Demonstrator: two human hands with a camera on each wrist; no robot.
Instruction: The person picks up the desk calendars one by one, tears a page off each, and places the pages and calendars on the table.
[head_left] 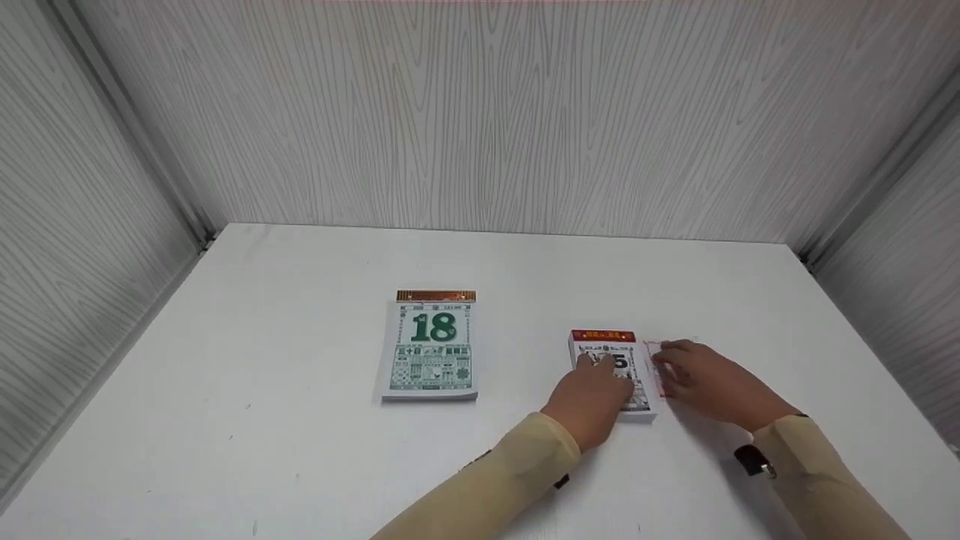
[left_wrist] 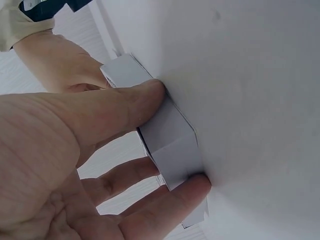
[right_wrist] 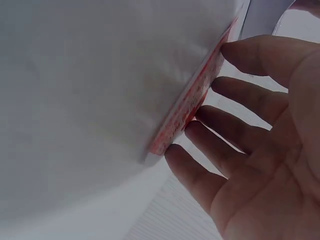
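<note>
Left hand [head_left: 592, 397], fingers straight, presses the tear-off calendar [head_left: 626, 375]; right hand [head_left: 701, 382], open, apparently touches a red-printed torn page [head_left: 658, 367].

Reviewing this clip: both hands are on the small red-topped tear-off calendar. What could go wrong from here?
1. The right hand touches a thin red-printed loose sheet with straight fingers; it may crease or slide away.
2. The left hand only presses the small red-topped tear-off calendar pad, so the pad could skid on the smooth white table.
3. The green "18" calendar pad lies apart, unlikely disturbed.
</note>
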